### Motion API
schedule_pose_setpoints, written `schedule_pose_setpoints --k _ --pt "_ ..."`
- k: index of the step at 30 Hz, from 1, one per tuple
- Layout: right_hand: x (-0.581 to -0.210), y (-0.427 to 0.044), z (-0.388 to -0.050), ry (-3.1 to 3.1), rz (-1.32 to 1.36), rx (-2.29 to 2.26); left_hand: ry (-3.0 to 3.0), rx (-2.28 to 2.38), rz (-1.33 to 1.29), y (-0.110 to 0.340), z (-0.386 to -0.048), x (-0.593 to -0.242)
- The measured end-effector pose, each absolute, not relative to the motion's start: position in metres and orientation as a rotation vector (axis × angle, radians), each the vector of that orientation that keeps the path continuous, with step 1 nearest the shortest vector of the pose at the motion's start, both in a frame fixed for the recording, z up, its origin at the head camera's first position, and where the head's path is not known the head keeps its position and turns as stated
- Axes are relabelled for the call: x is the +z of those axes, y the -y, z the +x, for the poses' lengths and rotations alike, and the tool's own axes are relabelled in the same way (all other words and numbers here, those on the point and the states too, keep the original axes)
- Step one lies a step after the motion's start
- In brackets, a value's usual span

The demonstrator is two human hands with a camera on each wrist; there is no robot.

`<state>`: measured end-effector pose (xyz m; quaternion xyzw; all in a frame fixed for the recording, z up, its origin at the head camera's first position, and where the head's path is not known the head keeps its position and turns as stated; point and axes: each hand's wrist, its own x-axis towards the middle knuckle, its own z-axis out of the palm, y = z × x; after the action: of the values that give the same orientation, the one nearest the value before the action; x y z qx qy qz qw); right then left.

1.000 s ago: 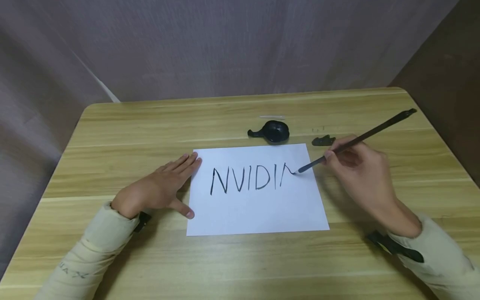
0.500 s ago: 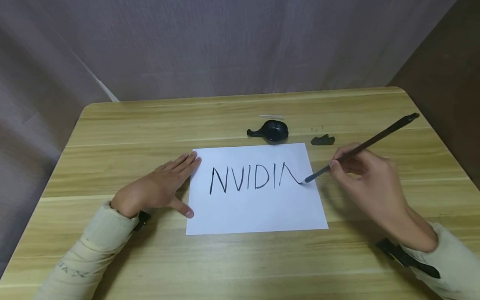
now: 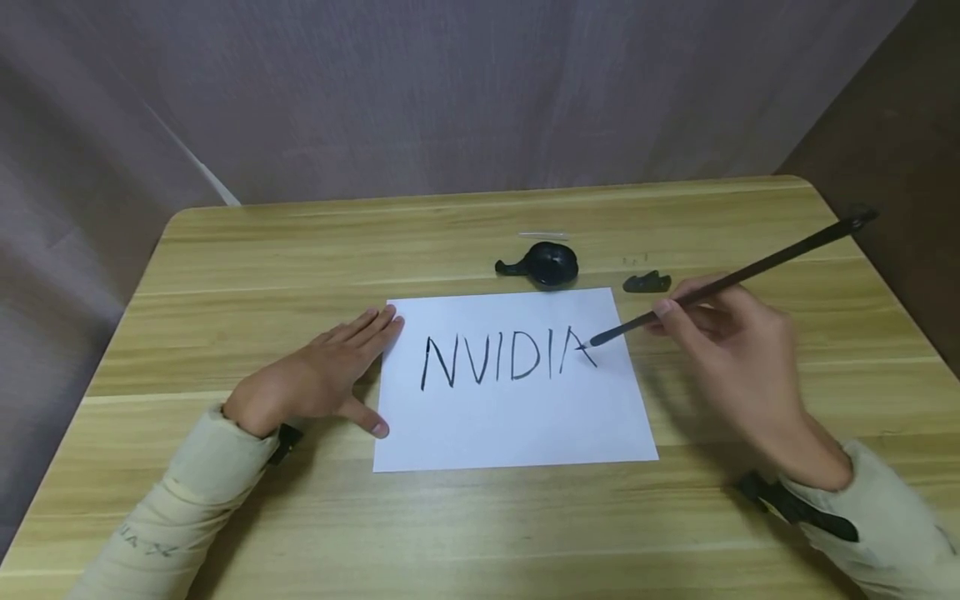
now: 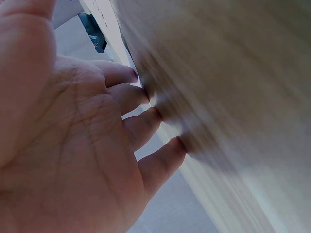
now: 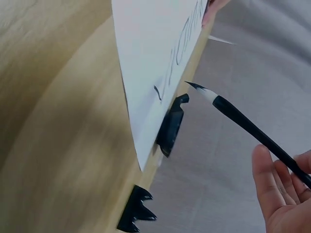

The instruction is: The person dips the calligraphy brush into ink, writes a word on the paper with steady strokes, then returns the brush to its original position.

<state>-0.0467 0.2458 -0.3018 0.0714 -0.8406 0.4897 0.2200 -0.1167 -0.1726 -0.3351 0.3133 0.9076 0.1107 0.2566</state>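
A white sheet of paper (image 3: 510,433) bears the brushed black letters "NVIDIA" (image 3: 510,357). My left hand (image 3: 315,375) rests on the sheet's left edge, fingers spread; the left wrist view shows its palm (image 4: 82,121) and fingertips pressing down. With thumb and fingers, my right hand (image 3: 738,358) pinches a dark writing brush (image 3: 780,254), whose handle slants up to the right. In the head view the brush's tip lies over the last letter. The right wrist view shows the bristles (image 5: 206,92), white with a black point; whether they touch the paper I cannot tell.
Just behind the sheet sits a black ink dish (image 3: 551,265) with a curled handle. A jagged black brush rest (image 3: 647,282) lies to its right, near my right hand. Behind the dish is a thin clear stick (image 3: 543,236). A grey curtain (image 3: 480,100) hangs beyond the wooden table (image 3: 315,250).
The brush drew the last letter's right diagonal down to the right, then moved back up and left to its middle. My right hand moved with it; my left hand stayed still.
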Motion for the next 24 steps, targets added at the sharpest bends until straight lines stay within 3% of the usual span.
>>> schedule_pose_setpoints --k 24 --pt "-0.323 -0.244 -0.061 2.367 0.140 1.336 -2.467 0.285 0.844 0.172 -0.117 -0.336"
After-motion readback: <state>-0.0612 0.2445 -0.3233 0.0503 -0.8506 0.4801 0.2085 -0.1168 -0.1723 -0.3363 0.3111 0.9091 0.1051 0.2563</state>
